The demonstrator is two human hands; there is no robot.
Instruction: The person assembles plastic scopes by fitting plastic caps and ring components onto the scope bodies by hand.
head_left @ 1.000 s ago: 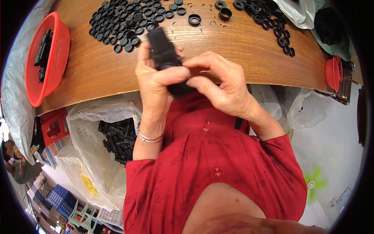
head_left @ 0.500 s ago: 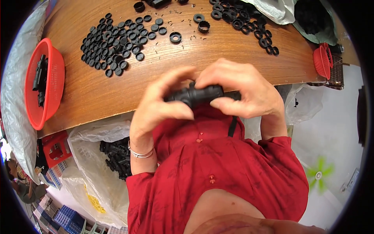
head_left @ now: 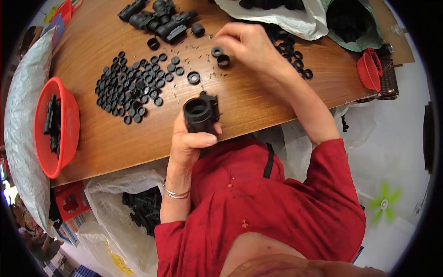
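My left hand (head_left: 185,144), closed round a black plastic scope-like tube (head_left: 200,121), holds it above the table's near edge. The tube's round mouth faces up and a bracket juts from its side. Stretched across the table, my right hand (head_left: 247,44) hovers with bent fingers, motion-blurred at the tips. Just below those fingers lie a flat black ring (head_left: 217,51) and a toothed black ring (head_left: 223,61). Whether anything is between the fingertips cannot be made out. A pile of black rings (head_left: 295,55) lies partly hidden behind the right forearm.
Many small black caps (head_left: 134,87) spread over the wooden table (head_left: 138,152). Several scope bodies (head_left: 161,21) lie at the back. Red baskets stand at the left (head_left: 74,124) and right (head_left: 369,74). A plastic bag (head_left: 106,203) of black parts sits below the table edge.
My right hand has left the tube and moved away across the table to the rings. My left hand has turned the tube mouth upward. The view has shifted, showing more of the table's back.
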